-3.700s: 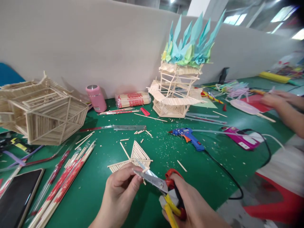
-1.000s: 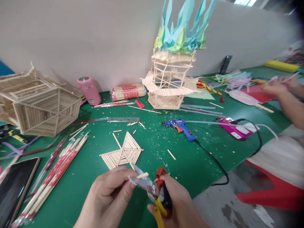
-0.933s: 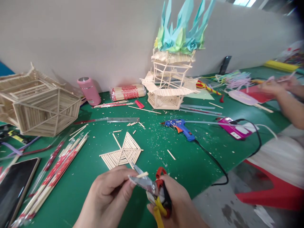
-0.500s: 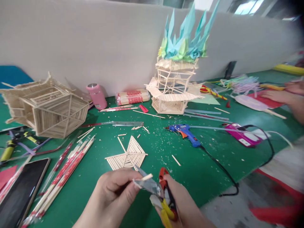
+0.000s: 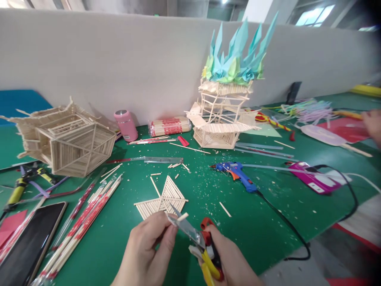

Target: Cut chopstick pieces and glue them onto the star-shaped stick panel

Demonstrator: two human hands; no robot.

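Note:
My right hand [image 5: 229, 254] is closed round the red and yellow handles of a pair of scissors [image 5: 190, 233], whose blades are parted and point up and left. A short wooden stick [image 5: 183, 217] lies between the blades. The thumb and fingers of my left hand [image 5: 151, 242] are pinched at the stick's other end, which they mostly hide, close to the blade tips. Just beyond the hands, a fan-shaped panel of glued sticks [image 5: 171, 192] lies flat on the green table [image 5: 202, 174].
A blue glue gun [image 5: 236, 172] lies right of the panel. Behind stands a stick tower [image 5: 222, 111] with paper leaves. At left are a stick model [image 5: 80, 147], a phone [image 5: 32, 234] and stick packs [image 5: 86, 222]. Another person's hand [image 5: 372, 125] is far right.
The view has shifted slightly, so the table items appear lower and further right. The other person's hand has moved right, off the red sheet. My hands keep their holds.

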